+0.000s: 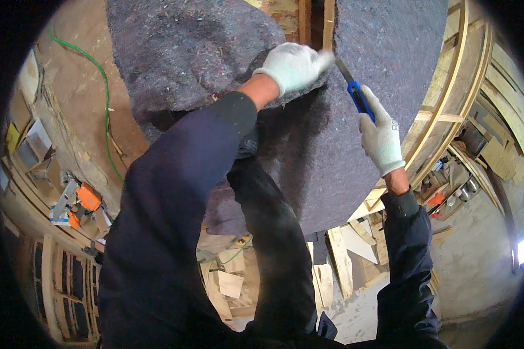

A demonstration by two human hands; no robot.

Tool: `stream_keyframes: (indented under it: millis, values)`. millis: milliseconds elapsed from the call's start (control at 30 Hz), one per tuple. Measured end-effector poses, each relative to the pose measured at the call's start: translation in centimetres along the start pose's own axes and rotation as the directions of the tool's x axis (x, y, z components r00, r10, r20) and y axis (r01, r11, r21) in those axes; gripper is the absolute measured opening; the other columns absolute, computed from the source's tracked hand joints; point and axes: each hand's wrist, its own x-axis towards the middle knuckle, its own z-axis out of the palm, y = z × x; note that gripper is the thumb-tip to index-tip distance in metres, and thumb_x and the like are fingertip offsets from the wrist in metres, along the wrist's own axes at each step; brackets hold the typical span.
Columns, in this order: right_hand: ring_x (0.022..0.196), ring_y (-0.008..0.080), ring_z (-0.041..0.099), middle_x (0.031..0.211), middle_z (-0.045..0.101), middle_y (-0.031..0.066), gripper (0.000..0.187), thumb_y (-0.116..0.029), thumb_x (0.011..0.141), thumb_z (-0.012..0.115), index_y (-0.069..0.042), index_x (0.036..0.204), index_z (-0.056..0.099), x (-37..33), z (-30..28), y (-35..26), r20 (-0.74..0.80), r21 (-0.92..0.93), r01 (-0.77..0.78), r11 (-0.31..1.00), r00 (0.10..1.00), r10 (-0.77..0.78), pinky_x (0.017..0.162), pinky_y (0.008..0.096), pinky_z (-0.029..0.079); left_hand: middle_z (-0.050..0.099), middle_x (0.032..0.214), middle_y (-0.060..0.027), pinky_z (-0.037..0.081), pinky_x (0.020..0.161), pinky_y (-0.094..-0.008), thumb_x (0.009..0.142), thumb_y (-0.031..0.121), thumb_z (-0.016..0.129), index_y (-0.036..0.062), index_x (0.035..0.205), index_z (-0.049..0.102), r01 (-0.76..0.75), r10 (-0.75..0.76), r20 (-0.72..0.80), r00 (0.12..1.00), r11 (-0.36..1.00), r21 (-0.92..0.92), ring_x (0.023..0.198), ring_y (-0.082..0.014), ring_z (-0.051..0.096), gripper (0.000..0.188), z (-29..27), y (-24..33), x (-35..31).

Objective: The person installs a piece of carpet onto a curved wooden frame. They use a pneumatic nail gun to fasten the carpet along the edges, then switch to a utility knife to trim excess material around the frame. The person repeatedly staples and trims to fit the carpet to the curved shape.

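Felt (343, 168) beneath hands (294, 67), knife (354, 89) in right (383, 142)

the speckled grey felt (343, 163) lies rumpled at left, smoother at right; the blue-handled knife (356, 89) slants over it, its bare metal blade pointing up-left.

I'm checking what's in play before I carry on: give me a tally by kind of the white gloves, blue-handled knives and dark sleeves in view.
White gloves: 2, one on the left hand, one on the right hand
Blue-handled knife: 1
Dark sleeves: 2
Total: 5
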Motion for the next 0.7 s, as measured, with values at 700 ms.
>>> stream_keyframes:
  millis: [700]
  values:
    - [0.11,0.0408,0.065,0.12,0.067,0.0234,0.048,-0.013,0.092,0.054,-0.016,0.141,0.057,2.7,-0.9,1.6,0.022,-0.304,0.135,0.943,0.991,-0.135,0.096,0.0461,0.052,0.062,0.138,-0.0136,0.046,0.106,-0.0469,0.095,0.043,0.053,0.0128,0.129,0.066,0.156,-0.165,0.216,0.962,0.986,0.062,0.127,-0.035,0.058,0.047,3.8,0.4,2.6]
